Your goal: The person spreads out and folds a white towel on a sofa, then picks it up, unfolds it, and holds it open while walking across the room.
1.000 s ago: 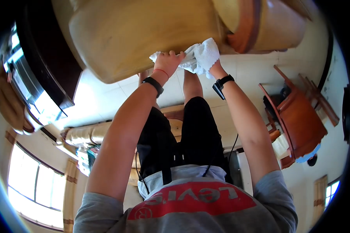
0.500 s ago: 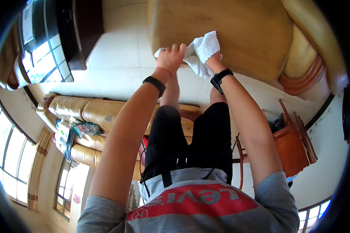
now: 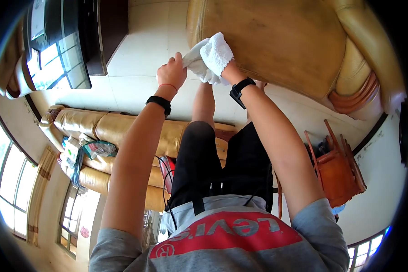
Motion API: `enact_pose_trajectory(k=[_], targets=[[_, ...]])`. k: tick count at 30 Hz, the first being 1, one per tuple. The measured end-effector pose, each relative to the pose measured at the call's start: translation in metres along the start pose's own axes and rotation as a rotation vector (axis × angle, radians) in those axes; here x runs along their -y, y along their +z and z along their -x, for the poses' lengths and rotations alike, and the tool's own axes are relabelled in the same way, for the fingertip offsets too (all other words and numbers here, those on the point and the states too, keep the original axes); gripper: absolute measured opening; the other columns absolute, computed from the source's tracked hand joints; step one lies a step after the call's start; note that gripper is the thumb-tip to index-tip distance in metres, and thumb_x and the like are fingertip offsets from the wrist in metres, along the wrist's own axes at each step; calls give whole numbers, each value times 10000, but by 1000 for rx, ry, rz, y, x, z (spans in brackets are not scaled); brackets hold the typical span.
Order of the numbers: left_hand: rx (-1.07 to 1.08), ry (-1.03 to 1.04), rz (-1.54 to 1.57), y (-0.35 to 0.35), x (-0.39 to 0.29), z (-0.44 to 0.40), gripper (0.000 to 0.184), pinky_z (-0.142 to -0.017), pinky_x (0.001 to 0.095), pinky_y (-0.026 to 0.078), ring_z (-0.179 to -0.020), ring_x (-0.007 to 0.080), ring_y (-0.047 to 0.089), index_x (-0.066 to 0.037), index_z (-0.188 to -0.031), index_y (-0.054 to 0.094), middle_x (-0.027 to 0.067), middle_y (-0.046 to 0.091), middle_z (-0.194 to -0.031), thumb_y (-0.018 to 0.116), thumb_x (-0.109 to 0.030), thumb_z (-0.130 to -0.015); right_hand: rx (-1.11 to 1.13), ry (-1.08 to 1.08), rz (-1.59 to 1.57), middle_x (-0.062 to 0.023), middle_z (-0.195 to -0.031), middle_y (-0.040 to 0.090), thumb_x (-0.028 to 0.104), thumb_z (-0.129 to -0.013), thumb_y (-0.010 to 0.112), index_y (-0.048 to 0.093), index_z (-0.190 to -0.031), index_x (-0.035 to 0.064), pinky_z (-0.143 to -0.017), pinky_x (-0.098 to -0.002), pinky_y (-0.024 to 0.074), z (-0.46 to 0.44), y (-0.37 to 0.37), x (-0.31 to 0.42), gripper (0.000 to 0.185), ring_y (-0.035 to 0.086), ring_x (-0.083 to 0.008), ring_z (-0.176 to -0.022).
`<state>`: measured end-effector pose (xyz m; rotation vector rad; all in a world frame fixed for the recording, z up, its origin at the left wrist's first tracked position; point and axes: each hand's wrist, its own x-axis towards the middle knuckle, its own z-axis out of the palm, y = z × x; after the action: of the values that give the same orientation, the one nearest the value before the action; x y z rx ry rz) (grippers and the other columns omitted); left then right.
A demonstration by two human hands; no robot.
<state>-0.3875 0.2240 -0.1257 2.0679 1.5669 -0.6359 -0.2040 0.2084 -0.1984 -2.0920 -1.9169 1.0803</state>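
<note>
A white cloth [image 3: 216, 53] is stretched between my two hands, in front of the edge of a tan leather seat [image 3: 276, 41]. My left hand [image 3: 172, 72] is closed on the cloth's left end, over the tiled floor. The cloth drapes over my right hand [image 3: 230, 70] and hides most of its fingers; that hand is closed on it beside the seat's corner. Part of the cloth hangs loose between the hands.
Behind my legs runs a long tan sofa [image 3: 118, 131] with bags [image 3: 97, 149] on it. A dark table with a glass top [image 3: 68, 59] stands at the upper left. Wooden chairs [image 3: 337, 174] are at the right.
Both hands have moved left with the cloth, away from the middle of the seat. The view has swung, so the seat now lies further right.
</note>
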Motion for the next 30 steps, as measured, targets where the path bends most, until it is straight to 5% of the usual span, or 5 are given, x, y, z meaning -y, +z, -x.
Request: enact_pose_trajectory(k=[8,12,16,21,30], targets=[[165,-27,-98,16,-71,31,354,-736,492,569,-828,394,708,-85,-1045,544,160,718,-937,597,-417,-934,111,60,-583,-188,-996,711,199,-930,579,671,-1072,27,-793,-416,541,55,-62,-59,241,678,-367,-903],[203,70,-183,23,-118,36,384,-741,500,566,-824,390,710,-77,-1029,563,174,722,-890,563,-452,-950,72,52,-766,-223,-884,673,205,-926,560,679,-930,22,-687,-441,498,101,-72,-121,218,614,-413,-729],[283,151,-273,27,-205,30,374,-716,505,570,-814,382,716,-75,-1054,561,180,723,-877,571,-436,-956,-119,184,-527,-180,-974,716,295,-905,597,714,-987,70,-786,-423,537,172,-102,-212,267,665,-396,-884],[257,303,-315,33,-341,15,382,-729,498,574,-866,379,719,-78,-1076,604,182,730,-929,562,-440,-963,-153,577,-882,-158,-1047,736,238,-937,520,734,-1056,76,-924,-363,523,274,-151,-320,293,691,-320,-1016],[290,705,-278,33,-570,34,359,-765,514,568,-922,419,699,-76,-1163,556,205,717,-991,578,-365,-951,-203,857,-518,-202,-1028,707,357,-910,564,693,-1044,72,-857,-412,528,392,-160,-436,340,672,-362,-988]])
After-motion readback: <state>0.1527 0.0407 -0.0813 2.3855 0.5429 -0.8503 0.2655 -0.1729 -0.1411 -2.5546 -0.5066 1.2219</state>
